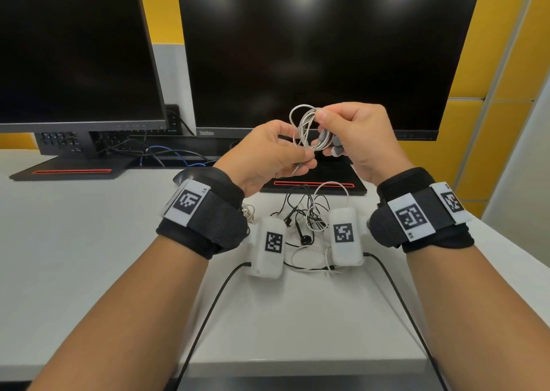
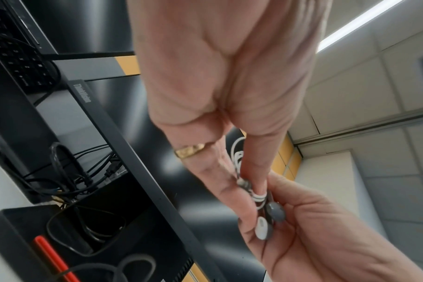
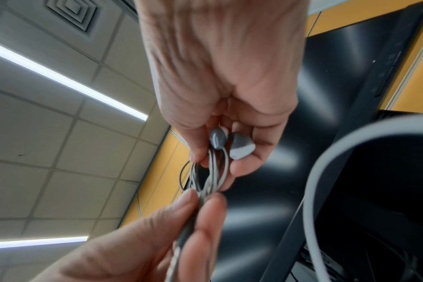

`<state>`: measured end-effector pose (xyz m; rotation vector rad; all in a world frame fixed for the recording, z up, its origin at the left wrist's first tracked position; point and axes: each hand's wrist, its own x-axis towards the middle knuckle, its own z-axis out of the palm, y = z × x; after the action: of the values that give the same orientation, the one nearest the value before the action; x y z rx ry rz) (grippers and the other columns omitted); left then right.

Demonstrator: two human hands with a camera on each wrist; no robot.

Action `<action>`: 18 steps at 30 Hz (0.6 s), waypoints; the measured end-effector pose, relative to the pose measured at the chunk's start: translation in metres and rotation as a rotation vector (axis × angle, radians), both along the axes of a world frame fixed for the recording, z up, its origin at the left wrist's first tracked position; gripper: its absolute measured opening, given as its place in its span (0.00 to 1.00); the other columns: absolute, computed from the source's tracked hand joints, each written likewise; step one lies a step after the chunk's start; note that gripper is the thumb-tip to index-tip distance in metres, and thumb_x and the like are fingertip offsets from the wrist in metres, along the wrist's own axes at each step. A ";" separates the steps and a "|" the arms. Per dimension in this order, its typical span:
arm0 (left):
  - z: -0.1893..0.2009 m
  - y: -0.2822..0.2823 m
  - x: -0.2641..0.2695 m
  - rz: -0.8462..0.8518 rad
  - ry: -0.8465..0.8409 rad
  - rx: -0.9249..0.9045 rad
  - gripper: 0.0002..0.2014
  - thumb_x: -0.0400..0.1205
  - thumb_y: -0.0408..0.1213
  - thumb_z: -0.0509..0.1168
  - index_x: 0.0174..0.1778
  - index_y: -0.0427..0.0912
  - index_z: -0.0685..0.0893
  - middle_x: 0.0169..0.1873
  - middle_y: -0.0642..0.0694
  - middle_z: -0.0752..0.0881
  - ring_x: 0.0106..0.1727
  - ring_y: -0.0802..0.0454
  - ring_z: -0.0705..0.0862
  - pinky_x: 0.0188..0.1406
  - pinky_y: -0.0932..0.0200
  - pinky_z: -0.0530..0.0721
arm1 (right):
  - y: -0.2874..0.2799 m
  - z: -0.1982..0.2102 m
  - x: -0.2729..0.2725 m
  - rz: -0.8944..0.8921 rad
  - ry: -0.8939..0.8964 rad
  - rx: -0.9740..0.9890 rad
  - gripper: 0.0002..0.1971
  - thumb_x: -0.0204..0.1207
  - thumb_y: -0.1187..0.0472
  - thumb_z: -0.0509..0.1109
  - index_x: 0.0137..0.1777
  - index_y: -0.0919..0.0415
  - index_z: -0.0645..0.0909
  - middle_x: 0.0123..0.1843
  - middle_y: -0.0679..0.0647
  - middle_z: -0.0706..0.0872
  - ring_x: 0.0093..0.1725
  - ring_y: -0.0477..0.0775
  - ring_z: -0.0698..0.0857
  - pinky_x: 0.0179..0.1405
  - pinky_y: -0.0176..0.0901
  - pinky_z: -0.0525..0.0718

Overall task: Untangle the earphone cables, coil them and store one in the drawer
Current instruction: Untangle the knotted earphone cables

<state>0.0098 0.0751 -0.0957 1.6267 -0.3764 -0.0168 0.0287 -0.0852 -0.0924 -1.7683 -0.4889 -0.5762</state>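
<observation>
A grey-white earphone cable (image 1: 306, 128) is held as a loose coil in the air before the middle monitor. My right hand (image 1: 323, 131) grips the coil, with its two grey earbuds (image 1: 334, 149) against the fingers; the right wrist view shows the earbuds (image 3: 229, 145) and the loops (image 3: 213, 175) below them. My left hand (image 1: 306, 154) pinches the cable's free end between thumb and fingers, as the left wrist view shows (image 2: 251, 190). A tangle of black and white earphone cables (image 1: 309, 212) lies on the desk under my wrists. No drawer is in view.
The white desk (image 1: 89, 242) carries two dark monitors (image 1: 312, 48) on black stand bases (image 1: 312, 183). A keyboard (image 1: 59, 140) sits under the left monitor, with loose cords behind it. A pale coiled cable (image 1: 248, 212) peeks out beside my left wrist. A dark mouse (image 1: 181, 178) lies nearby.
</observation>
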 end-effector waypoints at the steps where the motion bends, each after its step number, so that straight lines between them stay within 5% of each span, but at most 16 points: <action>1: 0.001 0.001 -0.001 -0.020 -0.002 0.022 0.14 0.79 0.25 0.70 0.58 0.39 0.78 0.42 0.40 0.90 0.42 0.51 0.90 0.38 0.62 0.88 | 0.000 0.000 0.000 0.000 -0.003 0.030 0.06 0.83 0.60 0.68 0.46 0.55 0.87 0.39 0.56 0.87 0.38 0.52 0.89 0.30 0.34 0.83; 7: -0.001 0.001 -0.002 -0.066 -0.007 0.260 0.07 0.79 0.26 0.70 0.50 0.39 0.85 0.40 0.40 0.90 0.38 0.53 0.89 0.41 0.60 0.89 | -0.005 0.004 0.002 -0.023 -0.015 0.183 0.06 0.83 0.61 0.68 0.49 0.59 0.86 0.38 0.53 0.86 0.34 0.46 0.90 0.30 0.33 0.84; 11: -0.003 0.003 0.004 0.226 -0.239 0.400 0.03 0.80 0.35 0.70 0.43 0.47 0.88 0.42 0.48 0.89 0.45 0.56 0.86 0.44 0.63 0.83 | -0.009 0.004 0.003 -0.023 0.009 0.209 0.06 0.84 0.60 0.67 0.50 0.58 0.86 0.37 0.50 0.85 0.33 0.45 0.89 0.31 0.35 0.84; 14: -0.005 0.007 0.012 0.423 -0.357 0.205 0.05 0.82 0.35 0.67 0.43 0.48 0.85 0.37 0.51 0.85 0.40 0.59 0.83 0.42 0.64 0.83 | -0.009 0.005 0.001 0.079 0.121 0.182 0.07 0.85 0.60 0.65 0.51 0.58 0.85 0.36 0.51 0.85 0.33 0.44 0.88 0.36 0.40 0.88; 18: -0.002 0.006 0.013 0.411 -0.345 -0.186 0.06 0.84 0.29 0.63 0.45 0.43 0.82 0.38 0.45 0.86 0.38 0.58 0.85 0.44 0.63 0.87 | -0.007 0.004 -0.001 0.235 0.228 0.048 0.08 0.85 0.63 0.64 0.50 0.63 0.84 0.36 0.57 0.84 0.31 0.47 0.87 0.32 0.40 0.82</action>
<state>0.0229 0.0813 -0.0974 1.4946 -0.2885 0.5992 0.0281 -0.0923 -0.0882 -1.6767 -0.5098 -0.2168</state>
